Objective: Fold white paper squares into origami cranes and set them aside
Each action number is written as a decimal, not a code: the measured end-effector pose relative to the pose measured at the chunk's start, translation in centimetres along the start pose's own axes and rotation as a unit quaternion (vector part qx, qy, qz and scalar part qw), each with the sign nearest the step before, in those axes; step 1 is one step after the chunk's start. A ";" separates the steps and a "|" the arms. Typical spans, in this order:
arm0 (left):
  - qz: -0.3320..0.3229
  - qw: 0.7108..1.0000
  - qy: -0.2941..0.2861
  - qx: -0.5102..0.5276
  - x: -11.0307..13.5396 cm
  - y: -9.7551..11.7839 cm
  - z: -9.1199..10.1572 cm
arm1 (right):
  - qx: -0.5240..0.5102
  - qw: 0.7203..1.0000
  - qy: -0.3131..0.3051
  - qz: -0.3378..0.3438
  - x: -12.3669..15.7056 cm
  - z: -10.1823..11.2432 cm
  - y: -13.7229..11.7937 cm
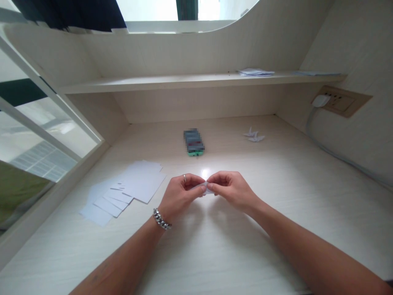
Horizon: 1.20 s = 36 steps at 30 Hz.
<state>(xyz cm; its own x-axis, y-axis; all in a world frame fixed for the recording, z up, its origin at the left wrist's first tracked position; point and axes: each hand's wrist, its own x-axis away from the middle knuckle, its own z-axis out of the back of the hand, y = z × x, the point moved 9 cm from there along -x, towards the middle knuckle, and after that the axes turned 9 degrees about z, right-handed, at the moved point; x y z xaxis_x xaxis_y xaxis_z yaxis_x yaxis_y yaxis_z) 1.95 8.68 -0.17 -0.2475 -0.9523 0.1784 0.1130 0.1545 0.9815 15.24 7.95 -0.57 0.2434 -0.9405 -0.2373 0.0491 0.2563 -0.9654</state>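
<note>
Between my two hands is a small folded piece of white paper (210,191), mostly covered by my fingers. My left hand (183,191) pinches its left side between thumb and forefinger; a ring and a chain bracelet (161,220) are on that arm. From the other side, my right hand (231,189) pinches the paper too, its thumb tip close to the left thumb. Both hands hover just above the pale desk, throwing soft shadows on it. The paper's exact folded shape is hidden.
Several loose white sheets (141,180) lie overlapping at the left. A phone in a green case (194,143) rests behind my hands, and small folded paper pieces (254,135) sit to its right. Above runs a shelf (172,82) with papers (255,72). A cable (337,155) hangs at right.
</note>
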 end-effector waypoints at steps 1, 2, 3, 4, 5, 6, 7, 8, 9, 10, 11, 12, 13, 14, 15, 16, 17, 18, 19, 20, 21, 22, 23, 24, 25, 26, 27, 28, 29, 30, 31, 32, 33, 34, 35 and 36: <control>-0.001 1.000 0.002 0.000 0.0 0.0 0.0 | -0.007 1.000 0.001 0.000 0.0 0.0 0.0; -0.001 1.000 0.004 -0.001 0.0 0.1 0.0 | -0.014 1.000 0.003 -0.002 0.0 0.0 0.1; -0.001 1.000 0.006 -0.002 0.1 0.1 0.0 | -0.021 1.000 0.003 -0.004 0.0 -0.1 0.2; 0.000 1.000 0.007 -0.002 0.1 0.2 -0.1 | -0.029 1.000 0.004 -0.008 0.1 -0.1 0.3; 0.001 1.000 0.008 -0.001 0.2 0.2 -0.1 | -0.036 0.999 0.006 -0.012 0.1 -0.1 0.4; 0.002 1.000 0.008 0.003 0.2 0.3 -0.2 | -0.045 0.999 0.010 -0.016 0.1 -0.2 0.5; 0.003 1.000 0.009 0.008 0.3 0.3 -0.1 | -0.055 0.998 0.018 -0.020 0.2 -0.1 0.5; 0.003 1.000 0.010 0.014 0.3 0.4 -0.1 | -0.066 0.997 0.026 -0.025 0.2 -0.1 0.5; 0.002 1.000 0.011 0.020 0.4 0.5 -0.1 | -0.078 0.996 0.035 -0.028 0.3 -0.1 0.5; 0.000 1.000 0.010 0.025 0.4 0.5 -0.1 | -0.090 0.995 0.041 -0.033 0.3 0.0 0.5; -0.002 1.000 0.008 0.030 0.4 0.6 0.0 | -0.103 0.993 0.043 -0.041 0.3 -0.1 0.5; -0.004 0.999 0.007 0.035 0.4 0.6 0.0 | -0.120 0.991 0.043 -0.051 0.3 -0.1 0.5; -0.004 0.999 0.008 0.041 0.4 0.6 0.1 | -0.142 0.987 0.041 -0.064 0.3 -0.2 0.6; -0.003 0.999 0.010 0.046 0.3 0.5 0.2 | -0.164 0.983 0.040 -0.077 0.3 -0.2 0.6; -0.002 0.999 0.014 0.050 0.3 0.4 0.4 | -0.189 0.977 0.045 -0.090 0.3 -0.1 0.8; 0.000 0.998 0.018 0.052 0.2 0.4 0.5 | -0.205 0.972 0.052 -0.102 0.3 0.1 0.9; 0.002 0.998 0.024 0.051 0.2 0.3 0.7 | -0.213 0.969 0.061 -0.111 0.3 0.3 1.0; 0.004 0.998 0.028 0.047 0.1 0.2 0.8 | -0.212 0.968 0.068 -0.117 0.3 0.5 1.1; 0.005 0.999 0.031 0.042 0.1 0.2 0.8 | -0.201 0.970 0.069 -0.119 0.2 0.6 1.2; 0.005 0.999 0.034 0.037 0.1 0.2 0.8 | -0.186 0.974 0.063 -0.116 0.2 0.7 1.2; 0.005 0.999 0.034 0.031 0.1 0.3 0.8 | -0.167 0.979 0.049 -0.109 0.2 0.6 1.1; 0.003 0.999 0.033 0.025 0.2 0.3 0.7 | -0.148 0.984 0.032 -0.098 0.1 0.3 1.0; -0.001 0.999 0.032 0.019 0.2 0.4 0.6 | -0.129 0.988 0.017 -0.086 0.1 0.1 0.8; -0.005 0.999 0.030 0.013 0.3 0.5 0.4 | -0.113 0.991 0.004 -0.075 0.1 -0.1 0.6; -0.009 1.000 0.028 0.007 0.3 0.6 0.3 | -0.101 0.993 -0.003 -0.066 0.1 -0.2 0.5; -0.013 1.000 0.026 0.001 0.4 0.7 0.2 | -0.093 0.994 -0.005 -0.061 0.1 -0.3 0.4; -0.016 1.000 0.024 -0.004 0.4 0.8 0.1 | -0.088 0.994 -0.006 -0.058 0.1 -0.3 0.3; -0.020 0.999 0.024 -0.009 0.5 0.8 0.1 | -0.088 0.994 -0.006 -0.057 0.1 -0.3 0.3; -0.025 0.999 0.025 -0.016 0.6 0.9 0.1 | -0.092 0.994 -0.009 -0.059 0.1 -0.4 0.3; -0.033 0.999 0.028 -0.025 0.6 1.0 0.2 | -0.097 0.993 -0.012 -0.062 0.1 -0.5 0.3; -0.043 0.998 0.033 -0.038 0.7 1.1 0.2 | -0.101 0.993 -0.013 -0.065 0.2 -0.5 0.4; -0.054 0.996 0.039 -0.055 0.8 1.3 0.3 | -0.103 0.992 -0.016 -0.068 0.2 -0.5 0.5; -0.064 0.994 0.044 -0.073 0.9 1.4 0.3 | -0.100 0.992 -0.018 -0.069 0.1 -0.5 0.6; -0.072 0.992 0.049 -0.089 1.0 1.6 0.3 | -0.094 0.993 -0.019 -0.066 0.1 -0.5 0.6; -0.077 0.991 0.050 -0.099 1.0 1.6 0.3 | -0.085 0.994 -0.021 -0.059 0.1 -0.4 0.6; -0.080 0.990 0.048 -0.102 1.0 1.6 0.3 | -0.075 0.996 -0.023 -0.049 0.0 -0.3 0.6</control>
<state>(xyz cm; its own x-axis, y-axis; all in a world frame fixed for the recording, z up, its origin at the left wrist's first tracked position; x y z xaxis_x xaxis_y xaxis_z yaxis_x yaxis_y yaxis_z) 1.60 8.05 1.64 -0.1872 -0.9823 0.0051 0.2739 -0.0472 0.9606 14.95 8.00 -1.20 0.2898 -0.9470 -0.1384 -0.0699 0.1233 -0.9899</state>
